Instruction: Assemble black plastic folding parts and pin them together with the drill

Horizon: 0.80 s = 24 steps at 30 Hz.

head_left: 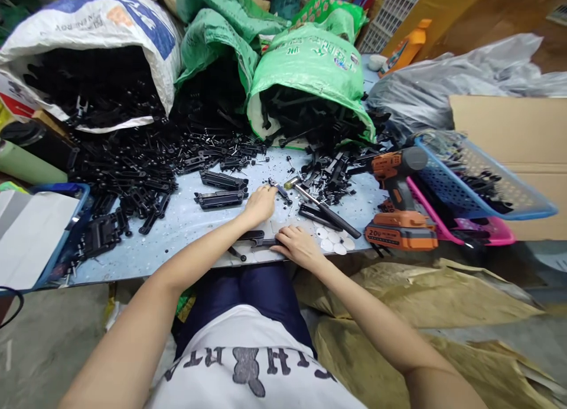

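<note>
My left hand [261, 205] reaches over the blue tabletop, fingers together and pointing down beside a small dark-handled tool [282, 192]. What its fingertips pinch, if anything, is hidden. Near the front edge, my right hand [299, 245] grips the right end of a long black plastic part [254, 236] lying on the table. A short black piece with a round end [238, 254] sits by that part's left side. Two assembled black bars [221, 198] lie left of my left hand. A hammer [325, 209] rests diagonally to the right, with another black bar [313, 215] against it.
Black parts [133, 173] and loose screws are heaped at the back and left, spilling from a white sack [159, 37] and green sacks [310, 61]. At right are an orange cordless drill [401, 229], a blue basket [527, 199], a pink tray [496, 238] and white discs [339, 244].
</note>
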Tool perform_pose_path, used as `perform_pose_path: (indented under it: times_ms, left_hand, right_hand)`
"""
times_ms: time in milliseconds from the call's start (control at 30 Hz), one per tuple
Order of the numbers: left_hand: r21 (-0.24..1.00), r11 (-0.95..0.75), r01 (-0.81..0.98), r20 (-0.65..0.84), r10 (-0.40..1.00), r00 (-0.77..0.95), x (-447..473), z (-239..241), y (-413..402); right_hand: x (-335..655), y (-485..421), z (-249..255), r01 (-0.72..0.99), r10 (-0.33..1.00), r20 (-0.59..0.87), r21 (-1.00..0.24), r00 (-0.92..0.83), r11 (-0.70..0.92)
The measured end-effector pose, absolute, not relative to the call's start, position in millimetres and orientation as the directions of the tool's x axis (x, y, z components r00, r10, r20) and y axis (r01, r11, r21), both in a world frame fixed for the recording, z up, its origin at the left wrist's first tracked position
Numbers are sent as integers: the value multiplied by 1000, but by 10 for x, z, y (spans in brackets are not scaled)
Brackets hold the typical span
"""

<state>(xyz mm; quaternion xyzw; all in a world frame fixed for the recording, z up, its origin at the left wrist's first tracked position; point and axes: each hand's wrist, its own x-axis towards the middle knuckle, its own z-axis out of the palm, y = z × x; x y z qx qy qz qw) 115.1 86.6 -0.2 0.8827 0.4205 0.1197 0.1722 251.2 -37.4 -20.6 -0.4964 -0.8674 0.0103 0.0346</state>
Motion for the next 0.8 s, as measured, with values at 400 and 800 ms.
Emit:
perform_pose_path:
  times_ms: [400,800]
  left_hand:
    - [534,-339,775,-62,898,435,1671,-88,1241]
    - [963,168,210,-203,966,158,-22,-20,438]
  right_hand:
    - [2956,1086,88,986,985,156,-162,75,-49]
    - [2574,426,91,595,956,276,-754,-98,278]
